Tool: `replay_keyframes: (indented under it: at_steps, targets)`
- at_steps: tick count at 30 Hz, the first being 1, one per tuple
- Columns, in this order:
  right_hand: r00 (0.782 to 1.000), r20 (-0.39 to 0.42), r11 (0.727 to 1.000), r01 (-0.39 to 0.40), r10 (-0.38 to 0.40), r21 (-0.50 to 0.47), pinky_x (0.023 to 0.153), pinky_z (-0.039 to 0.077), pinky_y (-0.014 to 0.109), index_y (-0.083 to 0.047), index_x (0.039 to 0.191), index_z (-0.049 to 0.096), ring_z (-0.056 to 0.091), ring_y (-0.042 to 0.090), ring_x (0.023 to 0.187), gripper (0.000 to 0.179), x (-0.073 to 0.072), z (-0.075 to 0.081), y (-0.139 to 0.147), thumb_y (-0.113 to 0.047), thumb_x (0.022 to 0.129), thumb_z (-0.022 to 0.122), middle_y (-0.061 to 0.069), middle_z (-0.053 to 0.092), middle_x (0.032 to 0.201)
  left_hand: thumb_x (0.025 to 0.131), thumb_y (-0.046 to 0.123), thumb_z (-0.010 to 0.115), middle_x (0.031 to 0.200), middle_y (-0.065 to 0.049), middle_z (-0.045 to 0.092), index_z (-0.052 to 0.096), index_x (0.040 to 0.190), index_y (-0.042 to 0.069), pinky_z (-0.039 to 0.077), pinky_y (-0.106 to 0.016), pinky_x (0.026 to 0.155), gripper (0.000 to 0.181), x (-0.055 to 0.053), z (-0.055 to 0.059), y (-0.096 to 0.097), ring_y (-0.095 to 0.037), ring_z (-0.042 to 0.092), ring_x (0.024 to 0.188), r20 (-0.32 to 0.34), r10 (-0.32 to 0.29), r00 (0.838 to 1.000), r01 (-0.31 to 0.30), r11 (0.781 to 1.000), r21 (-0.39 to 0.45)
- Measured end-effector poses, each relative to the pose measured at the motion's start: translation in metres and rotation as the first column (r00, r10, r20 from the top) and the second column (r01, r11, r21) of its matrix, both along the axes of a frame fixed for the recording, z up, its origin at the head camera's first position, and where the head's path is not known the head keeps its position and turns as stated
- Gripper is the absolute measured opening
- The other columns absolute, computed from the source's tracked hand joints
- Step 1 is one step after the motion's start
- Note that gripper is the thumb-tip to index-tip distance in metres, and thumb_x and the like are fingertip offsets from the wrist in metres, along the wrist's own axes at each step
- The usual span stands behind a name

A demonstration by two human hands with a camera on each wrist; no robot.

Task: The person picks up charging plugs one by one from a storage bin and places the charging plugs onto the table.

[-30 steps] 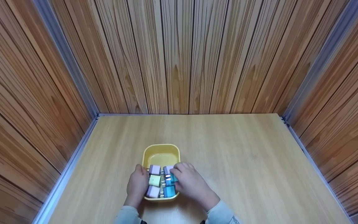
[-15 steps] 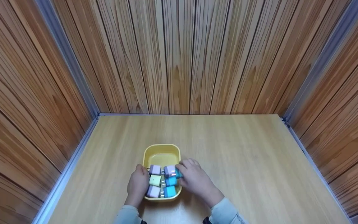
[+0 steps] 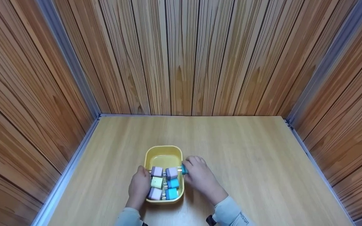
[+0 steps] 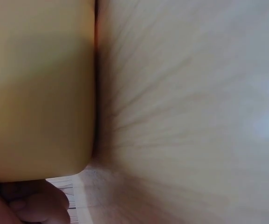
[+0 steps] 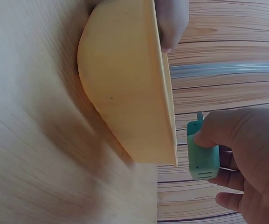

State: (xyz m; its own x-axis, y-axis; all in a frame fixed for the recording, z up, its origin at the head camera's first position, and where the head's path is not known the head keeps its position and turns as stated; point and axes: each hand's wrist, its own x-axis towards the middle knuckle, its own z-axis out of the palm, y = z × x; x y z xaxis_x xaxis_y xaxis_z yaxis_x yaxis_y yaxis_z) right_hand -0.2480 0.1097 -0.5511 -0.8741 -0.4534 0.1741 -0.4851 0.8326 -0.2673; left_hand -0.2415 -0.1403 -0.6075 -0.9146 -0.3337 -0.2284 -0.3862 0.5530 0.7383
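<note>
My left hand (image 3: pixel 139 185) grips the left side of a yellow plastic box (image 3: pixel 163 147), its thumb at the rim; in the left wrist view its curled fingers (image 4: pixel 43 205) show beside the box wall (image 4: pixel 36 93). Two columns of charger plugs lie in the near part of the box: lilac plugs (image 3: pixel 156 171), a pale yellow one (image 3: pixel 156 182) and blue ones (image 3: pixel 171 193). Just over the right rim, my right hand (image 3: pixel 201 174) pinches a teal charger plug (image 5: pixel 203 156) between thumb and fingers. Its metal prongs point left in the head view.
The box stands on a light wooden table (image 3: pixel 247 163). Wood-patterned panels (image 3: pixel 181 62) close off the back and both sides, with grey metal strips (image 3: pixel 68 56) at the corners. The far part of the box shows its bare floor.
My right hand has moved right and slightly away from me with the teal plug, from above the blue plugs to the right rim. The left hand stays on the box.
</note>
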Motion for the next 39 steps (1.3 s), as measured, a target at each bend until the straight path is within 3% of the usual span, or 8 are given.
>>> replay_keyframes:
  at_steps: [8,15,21,29,39]
  targets:
    - [1.0,0.0,0.999,0.03,-0.03,-0.018,0.114,0.039,0.045,-0.01,0.139,0.061,0.05,0.023,0.125,0.051,-0.008,-0.001,0.003,-0.033,0.095,0.074,0.004,0.056,0.132,0.11,0.036,0.033,0.091,-0.008,0.06,0.053,0.119,0.012,0.043,-0.034,0.06,0.031,0.001,-0.001,-0.001,-0.023,0.056,0.076,0.015,0.002,1.0,-0.002,1.0,0.027]
    - [0.999,-0.035,0.999,0.032,-0.032,-0.001,0.113,0.039,0.044,-0.009,0.136,0.062,0.052,0.022,0.124,0.045,-0.016,-0.003,0.007,-0.02,0.093,0.073,0.005,0.057,0.129,0.11,0.035,0.033,0.09,-0.009,0.061,0.054,0.117,0.01,0.043,-0.036,0.061,0.033,0.0,0.001,-0.003,-0.023,0.056,0.076,-0.029,-0.015,0.999,0.014,1.0,-0.011]
    - [0.999,0.001,0.999,0.044,-0.044,-0.028,0.113,0.041,0.045,-0.01,0.139,0.06,0.05,0.023,0.127,0.048,-0.02,0.0,0.009,-0.021,0.095,0.073,0.005,0.056,0.134,0.11,0.036,0.032,0.094,-0.008,0.06,0.053,0.121,0.012,0.044,-0.034,0.062,0.034,0.001,0.0,-0.002,-0.023,0.056,0.079,0.008,-0.012,1.0,0.012,0.999,0.034]
    - [0.998,0.033,0.998,0.061,-0.061,-0.013,0.113,0.041,0.043,-0.012,0.139,0.06,0.05,0.021,0.125,0.046,-0.028,-0.002,0.01,-0.02,0.096,0.073,0.003,0.055,0.133,0.11,0.036,0.033,0.094,-0.008,0.061,0.052,0.123,0.012,0.045,-0.034,0.061,0.034,0.001,-0.001,-0.002,-0.022,0.057,0.079,0.008,-0.012,1.0,0.012,0.999,0.039]
    - [0.997,0.042,0.998,0.065,-0.065,-0.004,0.11,0.044,0.043,-0.012,0.137,0.062,0.052,0.02,0.121,0.041,-0.041,-0.012,0.012,-0.018,0.097,0.069,0.003,0.056,0.13,0.111,0.037,0.033,0.097,-0.008,0.062,0.052,0.125,0.012,0.046,-0.033,0.063,0.035,0.002,0.001,-0.001,-0.022,0.059,0.081,0.025,-0.001,1.0,0.0,0.999,0.05]
